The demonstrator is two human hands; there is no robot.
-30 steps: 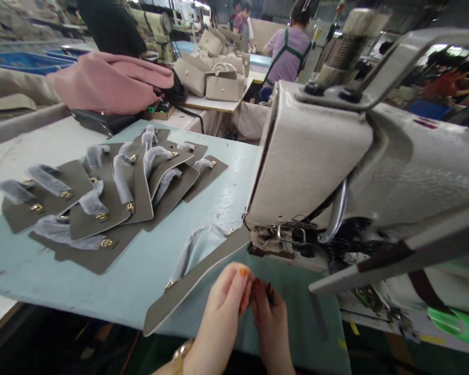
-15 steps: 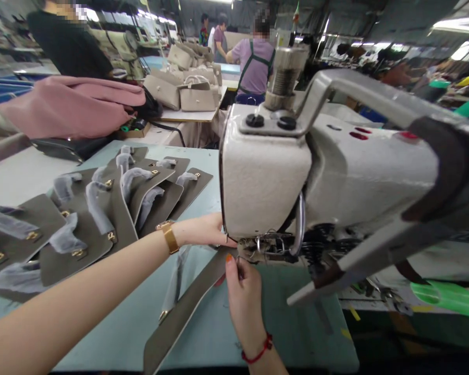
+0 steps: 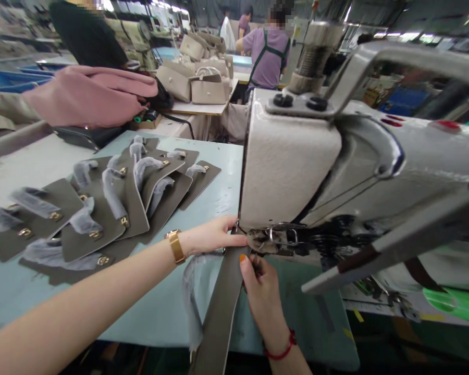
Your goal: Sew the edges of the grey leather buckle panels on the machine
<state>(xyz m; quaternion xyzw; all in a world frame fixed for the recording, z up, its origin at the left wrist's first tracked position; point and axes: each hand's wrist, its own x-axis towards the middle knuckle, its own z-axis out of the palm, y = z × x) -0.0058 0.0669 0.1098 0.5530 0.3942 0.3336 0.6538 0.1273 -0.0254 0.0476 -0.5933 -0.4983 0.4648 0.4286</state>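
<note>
A long grey-brown bag panel (image 3: 220,312) runs from the front table edge up under the head of a white sewing machine (image 3: 291,166). A plastic-wrapped handle (image 3: 192,307) with gold hardware hangs at its left side. My left hand (image 3: 214,234), with a gold watch at the wrist, rests on the panel's far end; its thumb is stretched out and the other fingertips are partly hidden behind the machine head. Close to the needle area, my right hand (image 3: 263,291) pinches the panel's right edge between thumb and fingers. The needle and stitching are hidden.
Several similar panels (image 3: 133,219) with wrapped handles are piled on the pale blue tabletop (image 3: 160,323) at left. Behind them lie pink material (image 3: 94,96) and a black bag (image 3: 89,136). Beige bags (image 3: 209,89) stand farther back, near a person in a purple shirt (image 3: 268,57).
The panel has swung round from a slant to a steeper line toward me, its near end now past the table edge. Both hands have turned with it, staying at the machine. The view has shifted left.
</note>
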